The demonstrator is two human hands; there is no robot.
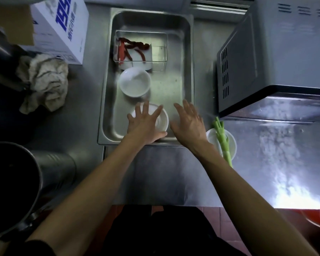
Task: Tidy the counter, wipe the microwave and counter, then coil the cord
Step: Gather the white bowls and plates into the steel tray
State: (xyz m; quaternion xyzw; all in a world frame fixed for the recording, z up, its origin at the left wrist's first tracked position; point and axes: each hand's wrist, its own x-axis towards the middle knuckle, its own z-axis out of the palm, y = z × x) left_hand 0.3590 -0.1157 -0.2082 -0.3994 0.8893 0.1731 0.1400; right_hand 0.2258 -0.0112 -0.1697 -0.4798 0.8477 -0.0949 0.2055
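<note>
Over the steel tray (107,100), both hands' fingers (181,109) spread above a round white bowl (162,120).

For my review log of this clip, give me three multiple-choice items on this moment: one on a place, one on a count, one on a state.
1. Where does the crumpled grey-white cloth lie?
A. In the tray
B. On the counter, left of the tray
C. On the microwave

2. How many empty round white bowls sit in the rectangular steel tray?
A. Two
B. Four
C. None

3. How is the right hand?
A. Gripping the green stalks
B. Closed in a fist
C. Open, fingers spread

Answers:
1 B, the cloth sits by the blue-printed white cardboard box.
2 A, far white bowl and near white bowl under the left hand.
3 C, it holds nothing; the green stalks lie apart on a small white dish.
</note>
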